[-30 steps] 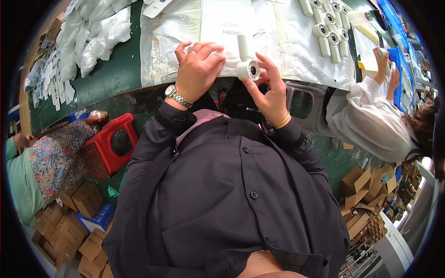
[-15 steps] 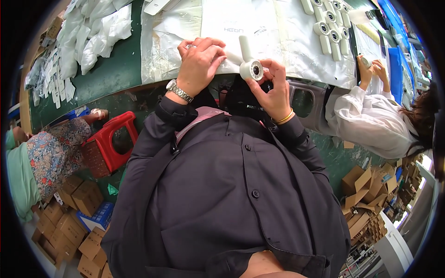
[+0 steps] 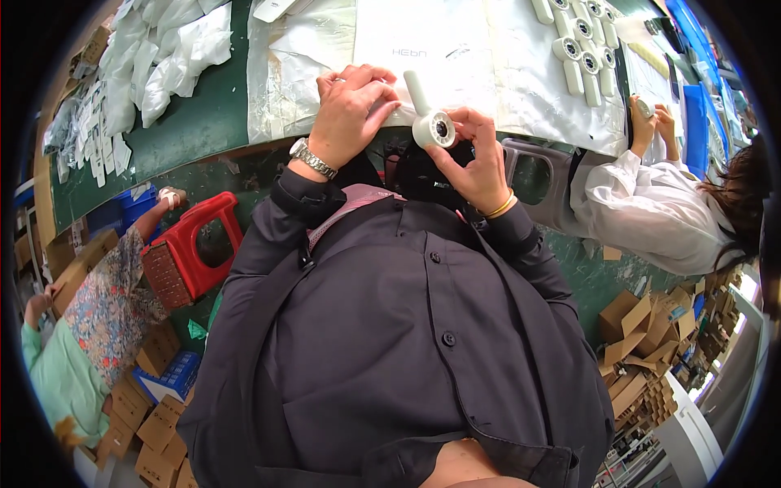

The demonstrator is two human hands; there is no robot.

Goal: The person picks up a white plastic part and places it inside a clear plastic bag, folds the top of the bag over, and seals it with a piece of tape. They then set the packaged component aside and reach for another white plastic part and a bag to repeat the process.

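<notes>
Since a moment ago the left hand (image 3: 351, 110) has slid a little nearer the white handheld device (image 3: 429, 118), its fingers curled flat on the white sheet (image 3: 455, 49) by the handle, pinching nothing, while the right hand (image 3: 472, 154) keeps its fingertips pressed round the device's round head at the near table edge. Far right lies a row of white devices (image 3: 582, 41); far left, clear plastic bags (image 3: 163, 57) heap on the green table (image 3: 195, 130), and brown cartons (image 3: 643, 342) pile on the floor at right.
</notes>
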